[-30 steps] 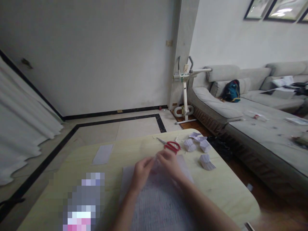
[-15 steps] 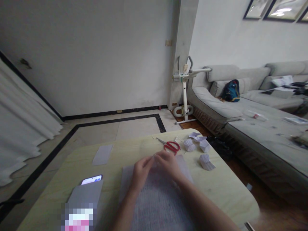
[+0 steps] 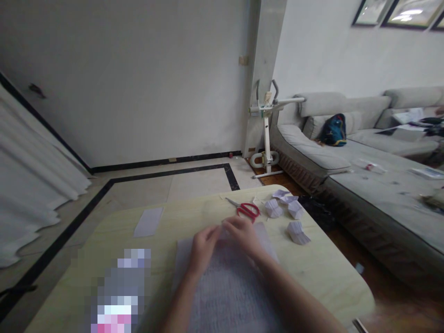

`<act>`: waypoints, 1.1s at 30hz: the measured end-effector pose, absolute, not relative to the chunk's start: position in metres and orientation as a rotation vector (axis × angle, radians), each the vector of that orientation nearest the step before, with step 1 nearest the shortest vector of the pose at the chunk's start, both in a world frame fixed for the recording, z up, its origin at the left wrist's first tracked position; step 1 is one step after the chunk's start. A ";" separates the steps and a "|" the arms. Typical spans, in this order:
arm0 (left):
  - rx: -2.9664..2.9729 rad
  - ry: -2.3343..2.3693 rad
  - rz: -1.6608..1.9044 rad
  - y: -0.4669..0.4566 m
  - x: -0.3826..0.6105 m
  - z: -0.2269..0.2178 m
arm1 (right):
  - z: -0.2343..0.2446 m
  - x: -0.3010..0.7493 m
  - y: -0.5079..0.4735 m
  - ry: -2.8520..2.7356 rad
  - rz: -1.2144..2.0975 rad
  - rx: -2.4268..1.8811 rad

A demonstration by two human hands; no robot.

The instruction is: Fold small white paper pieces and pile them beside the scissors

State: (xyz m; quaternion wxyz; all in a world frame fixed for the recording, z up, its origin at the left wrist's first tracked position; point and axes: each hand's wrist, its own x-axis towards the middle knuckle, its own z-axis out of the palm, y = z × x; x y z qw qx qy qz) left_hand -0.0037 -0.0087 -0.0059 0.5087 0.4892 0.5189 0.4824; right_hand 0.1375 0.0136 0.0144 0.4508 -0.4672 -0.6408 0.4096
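Note:
My left hand [image 3: 204, 245] and my right hand [image 3: 243, 235] meet at the fingertips over a large sheet of paper [image 3: 236, 296] covered with faint writing. Both are closed in a pinch on a small pale piece of paper [image 3: 222, 230], which is blurred and mostly hidden by the fingers. Just beyond my right hand lie red-handled scissors [image 3: 248, 210], their blades pointing away to the left. Several folded bits of paper [image 3: 274, 209] rest right of the scissors, and one curled, creased piece [image 3: 297, 232] sits nearer to me.
The light wooden table [image 3: 326, 277] has rounded corners. On its left lie a blank paper slip [image 3: 148, 222] and a blurred-out object [image 3: 120, 286]. A grey sofa [image 3: 374, 185] with a blue backpack [image 3: 334, 130] stands to the right, and exercise equipment [image 3: 266, 134] behind the table.
Both hands stay almost in place, fingertips still together over the sheet. The view has shifted very slightly, and the phone on the left is now blurred out.

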 end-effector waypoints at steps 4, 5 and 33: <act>1.192 1.257 1.169 -0.009 -0.003 -0.006 | 0.014 0.138 0.014 -1.555 1.029 -1.170; 1.191 1.258 1.168 -0.009 -0.003 -0.006 | 0.014 0.138 0.014 -1.549 1.036 -1.170; 1.252 1.262 1.170 -0.011 -0.002 -0.005 | 0.008 0.139 0.015 -1.526 1.132 -1.150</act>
